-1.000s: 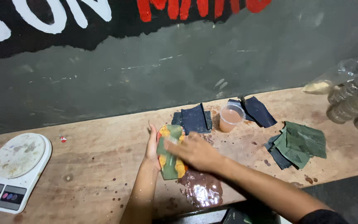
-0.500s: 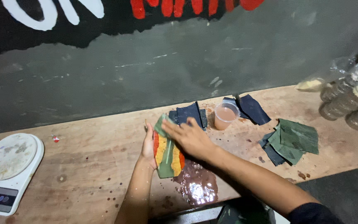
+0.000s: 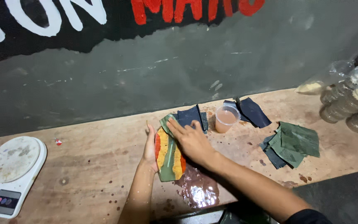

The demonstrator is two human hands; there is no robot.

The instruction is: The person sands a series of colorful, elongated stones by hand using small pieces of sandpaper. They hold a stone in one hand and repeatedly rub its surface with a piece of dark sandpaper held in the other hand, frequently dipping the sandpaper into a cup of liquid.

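A long green leaf piece (image 3: 169, 155) spread with yellow, orange and red paste lies on the wooden table (image 3: 83, 166). My left hand (image 3: 150, 146) stands on its edge against the leaf's left side, fingers straight. My right hand (image 3: 191, 140) lies flat on the leaf's right side and upper end, fingers spread. Neither hand grips anything. Just beyond my right fingertips sits a stack of dark leaf squares (image 3: 191, 116).
A small plastic cup of pinkish liquid (image 3: 226, 119) stands right of the stack, more dark leaf pieces (image 3: 251, 111) behind it. A pile of green leaves (image 3: 291, 143) lies further right. Lidded tubs (image 3: 355, 103) fill the right edge. A white kitchen scale (image 3: 10, 174) sits far left. A wet puddle (image 3: 197, 188) lies near the front edge.
My right hand has slid up the leaf toward the dark squares, uncovering more of the paste. The left hand stays against the leaf's left edge.
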